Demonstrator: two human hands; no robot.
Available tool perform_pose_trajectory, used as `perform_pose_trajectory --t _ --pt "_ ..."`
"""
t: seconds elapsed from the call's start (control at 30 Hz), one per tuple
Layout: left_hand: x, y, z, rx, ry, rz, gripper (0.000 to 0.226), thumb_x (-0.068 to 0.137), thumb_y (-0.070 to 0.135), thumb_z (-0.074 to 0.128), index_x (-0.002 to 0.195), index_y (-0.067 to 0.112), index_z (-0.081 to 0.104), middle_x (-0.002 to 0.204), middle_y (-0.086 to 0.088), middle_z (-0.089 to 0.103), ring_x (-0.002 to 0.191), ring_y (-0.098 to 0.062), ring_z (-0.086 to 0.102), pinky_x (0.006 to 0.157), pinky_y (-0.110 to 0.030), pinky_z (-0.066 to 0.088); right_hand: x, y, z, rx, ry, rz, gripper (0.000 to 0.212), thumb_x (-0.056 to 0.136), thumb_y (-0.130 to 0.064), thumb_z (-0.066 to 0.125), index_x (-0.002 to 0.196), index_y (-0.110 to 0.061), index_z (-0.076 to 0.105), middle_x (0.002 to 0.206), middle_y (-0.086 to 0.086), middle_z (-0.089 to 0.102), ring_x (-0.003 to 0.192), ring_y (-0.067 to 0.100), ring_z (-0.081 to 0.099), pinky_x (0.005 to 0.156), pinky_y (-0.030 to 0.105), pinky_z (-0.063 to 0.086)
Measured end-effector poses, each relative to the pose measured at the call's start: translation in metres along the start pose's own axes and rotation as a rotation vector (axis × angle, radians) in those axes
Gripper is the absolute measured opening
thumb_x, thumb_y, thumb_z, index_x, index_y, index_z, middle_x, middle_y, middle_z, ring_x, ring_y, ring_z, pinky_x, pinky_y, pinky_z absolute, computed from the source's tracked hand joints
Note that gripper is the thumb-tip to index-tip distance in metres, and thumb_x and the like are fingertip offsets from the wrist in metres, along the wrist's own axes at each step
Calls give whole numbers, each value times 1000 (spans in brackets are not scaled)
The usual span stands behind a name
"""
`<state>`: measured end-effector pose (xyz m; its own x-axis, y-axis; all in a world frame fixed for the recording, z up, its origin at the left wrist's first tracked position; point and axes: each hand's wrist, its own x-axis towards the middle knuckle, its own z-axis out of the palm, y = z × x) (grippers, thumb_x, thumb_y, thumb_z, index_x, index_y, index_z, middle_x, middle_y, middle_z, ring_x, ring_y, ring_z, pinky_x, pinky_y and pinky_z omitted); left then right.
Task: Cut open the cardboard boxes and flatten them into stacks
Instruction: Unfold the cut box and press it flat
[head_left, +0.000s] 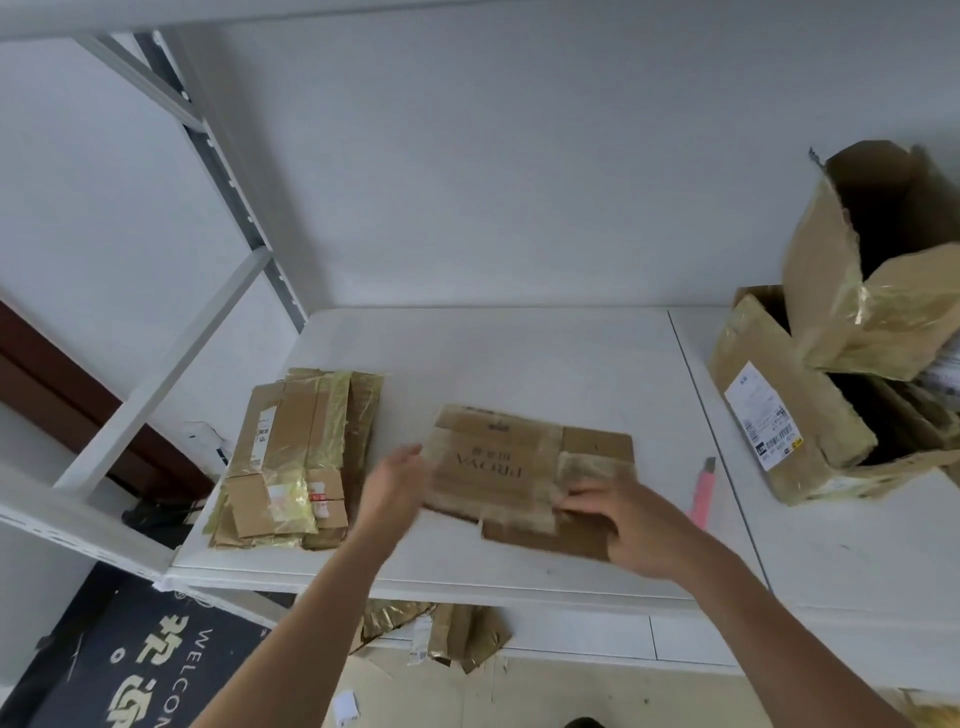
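Note:
A flattened brown cardboard box (509, 467) with printed letters lies in the middle of the white table (519, 353). My left hand (397, 480) is at its left edge, blurred, fingers reaching to the cardboard. My right hand (623, 519) lies on its right part, fingers curled over a taped flap. A stack of flattened taped boxes (296, 462) sits to the left. A pink utility knife (702, 493) lies on the table, right of my right hand.
Open uncut boxes (810, 405) are piled at the right on a second table, one large box (872, 270) on top. A white metal shelf frame (171, 364) stands at the left. Cardboard scraps (447, 631) and a dark mat (130, 665) lie on the floor.

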<state>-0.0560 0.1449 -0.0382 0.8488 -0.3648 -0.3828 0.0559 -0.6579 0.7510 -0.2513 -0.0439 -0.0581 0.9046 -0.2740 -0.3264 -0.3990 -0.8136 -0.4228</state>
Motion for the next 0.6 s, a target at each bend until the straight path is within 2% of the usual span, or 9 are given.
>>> perform_pose_trajectory --t 0.07,0.1,0.17,0.27,0.33,0.4,0.5,0.57,0.6 --pt "-2 -10 19 511 -9 248 36 101 29 39 133 33 54 151 -9 36 134 -28 42 110 -46 38 2 -5 13 -34 -115 55 63 86 -11 53 140 -43 48 158 -18 23 146 13 22 120 47 16" --pt "0 -14 28 639 -40 333 39 102 34 37 141 34 46 158 -5 24 143 -26 29 117 -49 27 4 -5 16 -43 -124 68 56 87 -19 54 138 -43 50 157 -18 22 146 13 20 120 49 13" --pt "4 -20 43 697 -216 368 48 104 42 33 151 35 30 164 1 8 151 -22 8 122 -51 9 9 0 18 -31 -72 69 42 92 -29 54 131 -42 56 150 -17 33 138 8 31 115 43 23" --pt "9 -34 56 757 -336 319 55 102 45 40 153 35 24 165 -1 -1 152 -23 -5 121 -51 2 21 7 16 33 147 62 31 96 -23 57 125 -34 61 130 -14 53 111 6 53 94 29 45" --pt "10 -38 58 752 -312 324 56 101 40 45 153 35 25 165 0 -1 152 -23 -5 122 -50 3 29 12 16 34 303 116 41 93 -18 63 131 -29 54 130 -9 50 113 13 54 86 29 49" --pt "10 -38 59 748 -309 336 56 101 34 48 153 35 25 165 0 -1 152 -24 -5 122 -51 4 42 20 14 -1 340 176 65 88 -17 71 145 -26 40 145 -4 37 132 20 40 97 33 46" --pt "11 -39 60 742 -295 341 59 100 28 52 152 34 27 165 1 -1 151 -24 -6 122 -52 3 62 35 4 -6 151 248 101 82 -25 78 156 -28 11 164 -2 2 151 25 4 120 49 18" --pt "11 -41 62 729 -276 346 59 99 27 53 151 35 27 165 1 -1 151 -24 -6 122 -52 2 74 39 -6 26 -15 298 111 80 -28 80 157 -30 0 165 -2 -4 152 22 -3 120 55 3" --pt "11 -43 63 724 -263 351 58 99 27 53 151 35 28 165 2 -1 151 -23 -6 122 -52 2 79 40 -9 22 -63 326 114 78 -31 81 157 -29 0 165 0 0 152 23 1 120 56 3"
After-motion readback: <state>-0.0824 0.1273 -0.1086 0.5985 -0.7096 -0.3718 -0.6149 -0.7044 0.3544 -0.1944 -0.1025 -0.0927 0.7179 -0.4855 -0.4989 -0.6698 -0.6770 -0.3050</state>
